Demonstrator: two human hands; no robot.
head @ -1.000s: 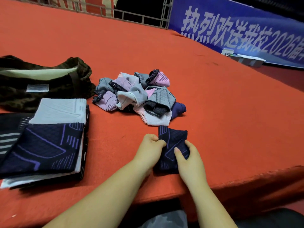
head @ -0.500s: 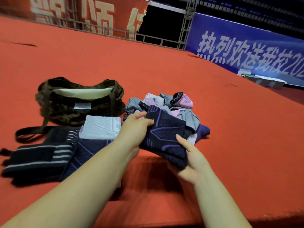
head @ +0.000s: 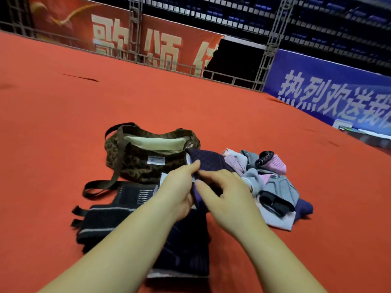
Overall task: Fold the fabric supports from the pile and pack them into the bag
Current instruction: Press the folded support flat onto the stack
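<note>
While the navy fabric support (head: pixel 208 160) hangs lifted between both hands, the left hand (head: pixel 176 190) pinches its edge at nine o'clock with curled fingers (head: pixel 193 167). The right hand (head: pixel 227 196) touches it with loosely spread fingers (head: pixel 206 182). The bag (head: pixel 135 159) gapes at ten o'clock; the pile (head: pixel 273 185) sits at three o'clock.

A wide orange-red carpet (head: pixel 190 106) is spread across the whole foreground, marked by a few dark creases. Its far edge is bordered by a low metal railing (head: pixel 148 60). Behind the railing a red banner (head: pixel 131 43) with pale characters is hung, torn at its right end. A blue banner (head: pixel 330 92) with white characters is set to the right. Dim rows of seats (head: pixel 317 22) are seen above.
</note>
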